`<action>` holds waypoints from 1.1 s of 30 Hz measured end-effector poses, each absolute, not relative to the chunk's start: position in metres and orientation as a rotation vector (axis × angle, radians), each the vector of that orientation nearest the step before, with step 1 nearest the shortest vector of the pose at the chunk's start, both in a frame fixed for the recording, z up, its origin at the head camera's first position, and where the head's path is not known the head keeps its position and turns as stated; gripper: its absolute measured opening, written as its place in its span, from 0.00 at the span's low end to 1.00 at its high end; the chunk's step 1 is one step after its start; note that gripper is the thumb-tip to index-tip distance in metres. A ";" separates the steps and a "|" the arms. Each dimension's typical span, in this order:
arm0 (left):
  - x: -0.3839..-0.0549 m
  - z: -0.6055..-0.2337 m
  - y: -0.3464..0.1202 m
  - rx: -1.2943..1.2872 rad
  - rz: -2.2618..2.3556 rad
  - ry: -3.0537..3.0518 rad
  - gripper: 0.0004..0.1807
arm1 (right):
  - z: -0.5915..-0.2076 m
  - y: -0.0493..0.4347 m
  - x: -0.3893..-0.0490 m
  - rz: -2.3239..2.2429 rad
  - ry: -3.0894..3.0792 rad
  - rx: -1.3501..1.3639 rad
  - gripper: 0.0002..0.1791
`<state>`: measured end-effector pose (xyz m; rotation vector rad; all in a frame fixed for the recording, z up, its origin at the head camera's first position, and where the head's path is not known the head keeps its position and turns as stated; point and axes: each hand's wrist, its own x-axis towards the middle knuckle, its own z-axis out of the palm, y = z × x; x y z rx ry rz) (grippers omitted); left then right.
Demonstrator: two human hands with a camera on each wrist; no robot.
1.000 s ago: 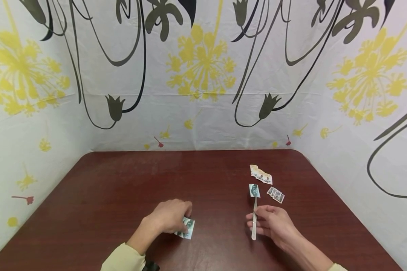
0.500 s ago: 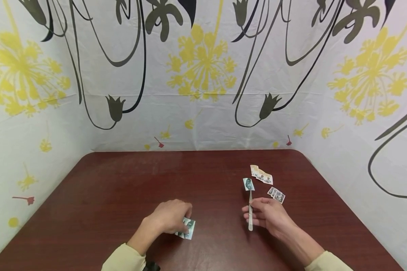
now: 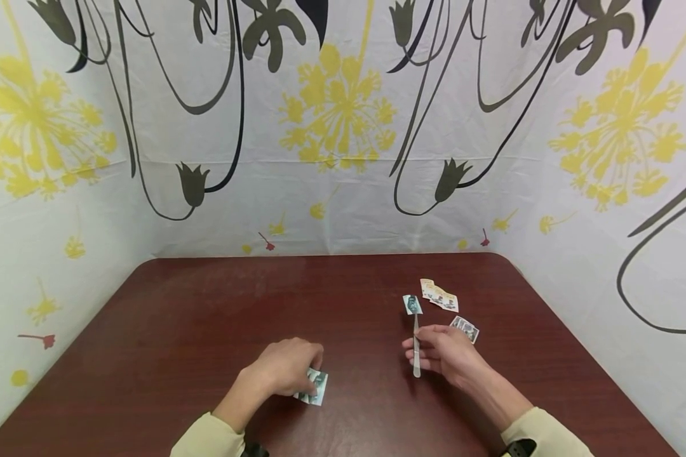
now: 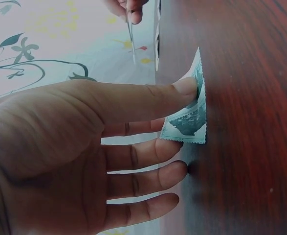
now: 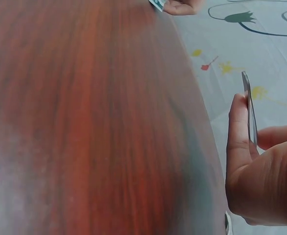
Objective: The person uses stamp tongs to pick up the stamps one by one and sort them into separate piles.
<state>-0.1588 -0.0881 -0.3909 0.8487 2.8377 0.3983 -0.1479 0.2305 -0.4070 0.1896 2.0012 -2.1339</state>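
Note:
In the head view my left hand (image 3: pixel 282 368) pinches a few green postage stamps (image 3: pixel 319 388) just over the table. The left wrist view shows the thumb on the face of these perforated stamps (image 4: pixel 188 123), the other fingers extended. Metal tweezers (image 3: pixel 416 357) are gripped between thumb and fingers of my right hand (image 3: pixel 451 357). At their tip is a single green stamp (image 3: pixel 412 304). The right wrist view shows the tweezers (image 5: pixel 250 110) edge-on in the right hand (image 5: pixel 265 188), and the stamp at their tip is out of sight there.
Beyond the right hand lies an overlapping row of stamps with orange tints (image 3: pixel 440 296). Nearer, a fan of grey stamps (image 3: pixel 465 329) lies partly behind that hand. The dark red-brown table (image 3: pixel 234 304) is bordered by patterned cloth (image 3: pixel 343 209).
My right hand has moved forward and to the left, carrying the tweezers with the green stamp. The left hand has kept its place with its stamps.

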 end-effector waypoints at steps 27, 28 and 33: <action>-0.159 -0.391 -0.089 0.865 0.403 2.841 0.16 | -0.405 0.210 -0.187 -2.169 1.962 0.266 0.21; -0.159 -0.391 -0.089 0.866 0.402 2.842 0.16 | -0.406 0.209 -0.189 -2.175 1.959 0.274 0.21; -0.158 -0.391 -0.088 0.863 0.407 2.840 0.16 | -0.408 0.207 -0.196 -2.179 1.948 0.284 0.21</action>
